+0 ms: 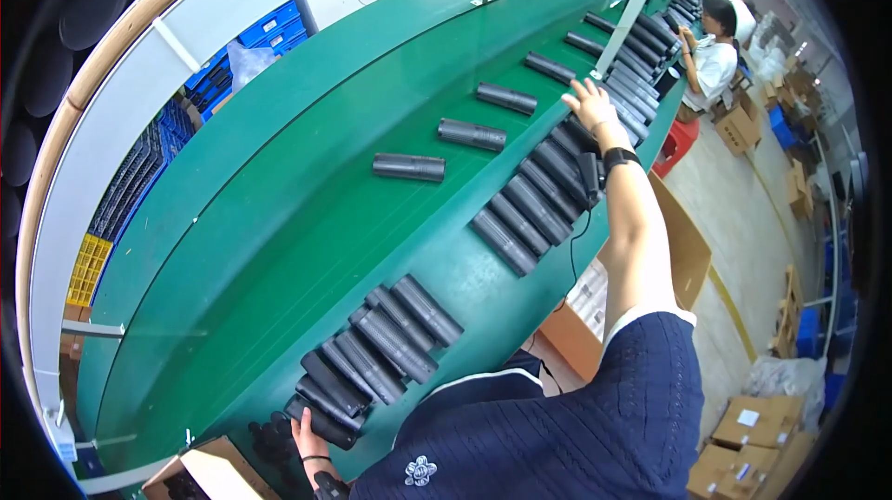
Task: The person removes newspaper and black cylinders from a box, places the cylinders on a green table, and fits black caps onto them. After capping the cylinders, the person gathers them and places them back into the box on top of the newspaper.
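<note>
Low on the left, my left hand has its fingers round the end of a black cylinder, the nearest in a loose row. Further along that row lie several more black cylinders on the green ledge. My right hand is stretched far forward, fingers apart, just beyond a second row of black cylinders and beside a metal post. Nothing shows in its grasp. Spaced out on the green belt are several single black cylinders.
A metal post rises beyond my right hand. A black device with a cable is near my right wrist. An open cardboard box stands by my left hand, another box under my right arm. A co-worker sits further along the ledge.
</note>
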A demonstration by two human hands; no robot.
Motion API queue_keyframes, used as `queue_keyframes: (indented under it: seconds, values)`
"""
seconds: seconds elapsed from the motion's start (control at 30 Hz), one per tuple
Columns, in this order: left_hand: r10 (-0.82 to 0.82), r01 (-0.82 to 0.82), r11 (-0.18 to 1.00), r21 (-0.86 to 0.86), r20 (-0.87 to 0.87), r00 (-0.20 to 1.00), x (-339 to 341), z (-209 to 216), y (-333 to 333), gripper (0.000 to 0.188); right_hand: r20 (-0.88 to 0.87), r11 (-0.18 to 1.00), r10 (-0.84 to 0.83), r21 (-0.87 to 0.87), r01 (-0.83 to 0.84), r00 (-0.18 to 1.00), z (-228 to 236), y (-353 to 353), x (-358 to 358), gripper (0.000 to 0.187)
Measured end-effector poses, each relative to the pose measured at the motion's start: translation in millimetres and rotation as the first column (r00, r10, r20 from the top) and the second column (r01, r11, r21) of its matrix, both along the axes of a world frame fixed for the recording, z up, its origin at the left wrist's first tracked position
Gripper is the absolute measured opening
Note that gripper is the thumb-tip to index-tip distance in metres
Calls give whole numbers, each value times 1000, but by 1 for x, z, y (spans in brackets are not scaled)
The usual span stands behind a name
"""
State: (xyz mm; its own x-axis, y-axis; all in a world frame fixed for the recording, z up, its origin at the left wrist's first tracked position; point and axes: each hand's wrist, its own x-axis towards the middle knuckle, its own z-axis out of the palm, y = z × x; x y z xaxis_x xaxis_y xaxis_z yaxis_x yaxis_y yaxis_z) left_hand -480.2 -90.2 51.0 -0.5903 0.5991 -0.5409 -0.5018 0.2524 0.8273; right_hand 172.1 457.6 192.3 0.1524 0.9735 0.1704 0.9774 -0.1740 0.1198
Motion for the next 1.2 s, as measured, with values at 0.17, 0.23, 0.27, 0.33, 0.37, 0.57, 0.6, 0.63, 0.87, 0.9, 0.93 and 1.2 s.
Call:
queue_keyframes:
  seconds: [0.17, 0.23, 0.27, 0.33, 0.37, 0.57, 0.6, 0.63, 0.87, 0.9, 0.93, 1.2]
  values:
    - [45, -45, 999, -3, -14, 999, 1, -3, -4, 39, -277, 952, -110, 245, 181, 955, 16, -72, 34, 74]
    - [80, -80, 997, -9, -19, 997, 2, -2, -7, 39, -389, 954, -280, -11, 299, 878, 16, -110, 35, 106]
    - [61, -62, 998, -13, -17, 998, 1, -4, -6, 39, -422, 939, -341, -125, 319, 840, 13, -121, 45, 112]
    - [26, -27, 999, -23, -3, 1000, 2, -4, 0, 39, -408, 965, -243, -12, 261, 880, -19, -129, 75, 94]
    - [29, -29, 999, -29, -3, 1000, 3, -3, -2, 39, -393, 976, -187, 33, 217, 900, -30, -126, 80, 86]
    - [24, -23, 1000, -4, 15, 1000, 3, -3, -3, 43, -405, 951, -132, 205, 230, 905, -38, -128, 64, 69]
    - [43, -43, 999, -24, 16, 999, 6, 1, -2, 43, -385, 926, -113, 294, 238, 916, -40, -128, 56, 64]
    - [24, -24, 1000, 1, -4, 1000, 5, 1, -5, 42, -386, 933, -102, 283, 223, 917, -34, -129, 43, 64]
    - [-132, 141, 989, 50, -151, 980, 2, 7, -9, 48, -583, 865, 499, 384, -324, 642, -6, -191, -185, 19]
    - [-176, 194, 980, 47, -252, 952, 2, 8, -17, 50, -739, 864, 456, 232, -447, 497, -11, -210, -234, 20]
    - [-194, 225, 973, 59, -329, 924, 8, 21, -19, 59, -869, 810, 407, 199, -552, 283, -24, -231, -280, 21]
    - [-398, 429, 901, -69, -527, 751, 39, 56, -42, 75, -968, 31, -245, -60, -998, 51, -63, -405, -500, 28]
